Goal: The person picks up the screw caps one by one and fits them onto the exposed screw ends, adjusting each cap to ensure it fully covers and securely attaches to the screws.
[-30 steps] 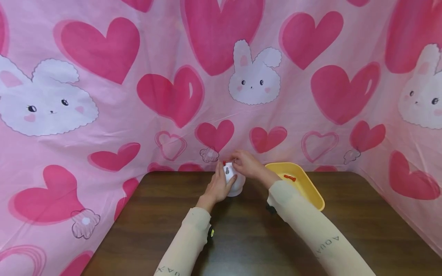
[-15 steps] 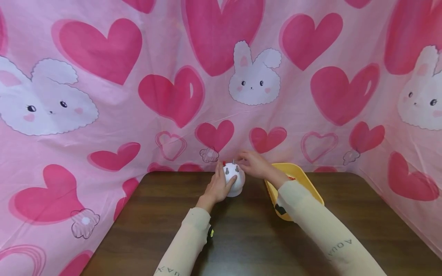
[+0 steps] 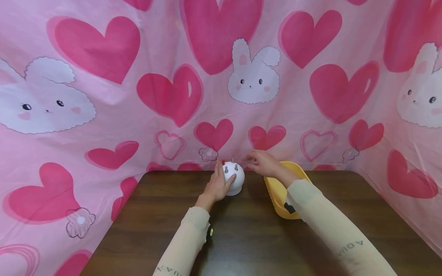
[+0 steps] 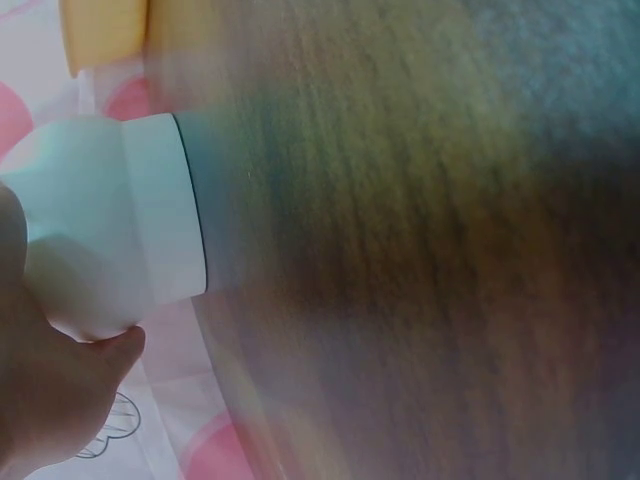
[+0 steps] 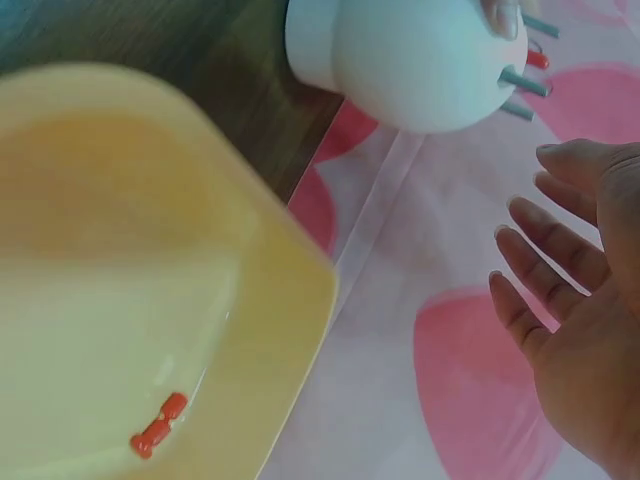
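Observation:
A white, rounded body (image 3: 236, 178) with a wider collar at its base stands near the far table edge. Several metal pegs (image 5: 523, 82) stick out of its top, and a small red piece (image 5: 538, 60) sits among them. My left hand (image 3: 215, 186) holds its left side, thumb (image 4: 122, 350) across the front; the left fingers are partly hidden. To the right, apart from the white body, hovers my right hand (image 3: 265, 163). Its fingers (image 5: 545, 240) are loosely spread, with nothing in them.
Beneath my right forearm stands a yellow tray (image 3: 272, 193). Red segmented plastic (image 5: 158, 425) lies inside it. The dark wooden table (image 3: 238, 237) meets a pink heart-patterned cloth (image 3: 165, 57) at the back.
My right hand has drawn off the top of the white body toward the right, uncovering more metal pegs. The left hand keeps its hold in the same place.

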The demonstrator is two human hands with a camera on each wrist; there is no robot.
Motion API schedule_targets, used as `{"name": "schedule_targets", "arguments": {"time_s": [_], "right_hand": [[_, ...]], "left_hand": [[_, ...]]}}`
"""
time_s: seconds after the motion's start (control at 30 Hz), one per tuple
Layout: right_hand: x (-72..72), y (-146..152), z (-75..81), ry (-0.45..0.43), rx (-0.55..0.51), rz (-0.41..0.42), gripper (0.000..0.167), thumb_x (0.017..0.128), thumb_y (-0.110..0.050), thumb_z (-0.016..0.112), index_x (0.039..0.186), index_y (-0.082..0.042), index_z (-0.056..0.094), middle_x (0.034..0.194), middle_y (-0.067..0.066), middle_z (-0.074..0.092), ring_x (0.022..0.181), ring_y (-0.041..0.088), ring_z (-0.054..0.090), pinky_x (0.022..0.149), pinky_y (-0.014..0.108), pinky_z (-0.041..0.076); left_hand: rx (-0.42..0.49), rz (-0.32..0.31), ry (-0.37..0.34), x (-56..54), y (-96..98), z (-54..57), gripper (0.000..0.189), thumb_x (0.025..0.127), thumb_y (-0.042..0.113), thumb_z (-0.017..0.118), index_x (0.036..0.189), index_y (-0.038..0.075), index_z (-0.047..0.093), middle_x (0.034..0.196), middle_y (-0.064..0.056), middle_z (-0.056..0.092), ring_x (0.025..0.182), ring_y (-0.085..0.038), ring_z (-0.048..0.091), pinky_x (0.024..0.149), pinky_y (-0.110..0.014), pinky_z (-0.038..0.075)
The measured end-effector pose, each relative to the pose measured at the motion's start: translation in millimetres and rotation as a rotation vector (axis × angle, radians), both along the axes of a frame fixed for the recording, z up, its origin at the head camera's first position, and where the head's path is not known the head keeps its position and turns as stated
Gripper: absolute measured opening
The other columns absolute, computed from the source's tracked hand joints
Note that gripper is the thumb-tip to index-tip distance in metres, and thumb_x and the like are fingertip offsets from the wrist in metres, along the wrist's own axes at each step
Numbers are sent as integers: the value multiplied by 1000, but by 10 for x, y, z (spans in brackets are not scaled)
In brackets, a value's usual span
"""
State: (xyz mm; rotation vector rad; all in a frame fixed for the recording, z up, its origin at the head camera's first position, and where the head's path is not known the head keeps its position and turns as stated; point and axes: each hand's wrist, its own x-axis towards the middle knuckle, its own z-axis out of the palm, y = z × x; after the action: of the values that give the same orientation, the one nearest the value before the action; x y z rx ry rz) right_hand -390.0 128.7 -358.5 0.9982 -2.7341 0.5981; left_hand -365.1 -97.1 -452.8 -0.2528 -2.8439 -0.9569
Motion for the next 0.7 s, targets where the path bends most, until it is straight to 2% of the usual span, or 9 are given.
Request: {"name": "schedule_targets", "arguments": {"time_s": [0.17, 0.27, 0.43, 0.7], "right_hand": [[-20, 126, 0, -26, 15, -23, 31, 94, -19, 73, 123, -9, 69, 112, 9, 69, 104, 26, 65, 90, 45, 58], [-37, 205, -8, -15, 27, -10, 27, 95, -18, 71, 119, -7, 68, 106, 9, 68, 100, 27, 65, 89, 45, 58], [-85, 333, -36, -15, 21, 31, 22, 95, -15, 69, 114, -6, 69, 108, 12, 71, 100, 30, 66, 90, 48, 57], [-120, 497, -80, 1, 11, 35, 19, 93, -11, 70, 110, -2, 70, 103, 17, 71, 99, 36, 66, 91, 52, 55]], "left_hand": [[3, -1, -6, -3, -3, 2, 99, 99, 61, 51, 164, 9, -2, 171, -12, 5, 148, -38, 33, 113, -60, 38], [9, -1, -12, 2, -3, 3, 100, 99, 62, 51, 164, 10, -3, 171, -12, 6, 148, -38, 33, 113, -60, 38], [13, 2, -25, 25, -1, 14, 100, 99, 61, 51, 164, 11, -4, 171, -11, 6, 148, -38, 32, 113, -60, 37], [7, 4, -12, 78, 1, 47, 98, 99, 61, 51, 164, 10, -3, 171, -12, 8, 148, -39, 33, 112, -61, 38]]}}
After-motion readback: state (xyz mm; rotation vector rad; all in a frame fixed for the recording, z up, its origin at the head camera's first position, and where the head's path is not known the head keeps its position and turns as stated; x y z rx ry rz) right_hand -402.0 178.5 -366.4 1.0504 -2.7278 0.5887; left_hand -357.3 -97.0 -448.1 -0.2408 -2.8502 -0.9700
